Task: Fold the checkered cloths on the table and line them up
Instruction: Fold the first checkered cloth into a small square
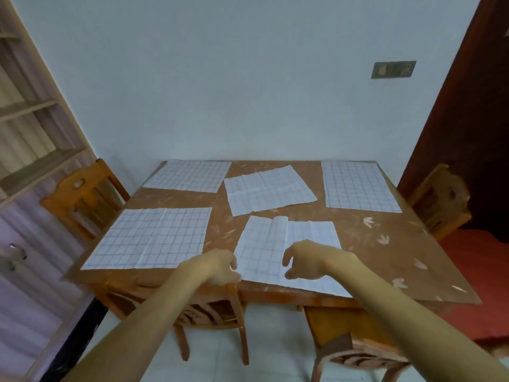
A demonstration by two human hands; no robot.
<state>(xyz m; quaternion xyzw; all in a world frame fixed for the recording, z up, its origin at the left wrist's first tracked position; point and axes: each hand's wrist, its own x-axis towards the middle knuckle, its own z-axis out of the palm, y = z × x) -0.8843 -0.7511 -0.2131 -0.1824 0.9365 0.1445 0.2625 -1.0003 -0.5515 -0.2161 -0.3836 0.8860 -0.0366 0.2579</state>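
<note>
Five checkered cloths lie on the table (358,244). The near cloth (261,249) sits at the middle of the near edge, slightly askew, with a raised ridge running front to back down its middle; its near right corner is hidden under the right forearm. The left hand (217,267) is at that cloth's near left corner, fingers curled against its edge; blur hides whether they pinch the fabric or only touch it. The right hand (308,260) is over the cloth's right half, fingers bent down in a loose claw with the thumb apart from them and cloth showing in the gap; whether the fingertips touch the fabric cannot be made out. The left cloth (154,238) lies flat by the near left corner, creased down its middle. Along the far edge are the far-left cloth (190,175), the rumpled, skewed middle cloth (268,190) and the far-right cloth (358,186), all apart from one another. A chair (82,194) stands at the left edge, another at the right edge (440,197), and two at the near edge are partly hidden by the arms.
</note>
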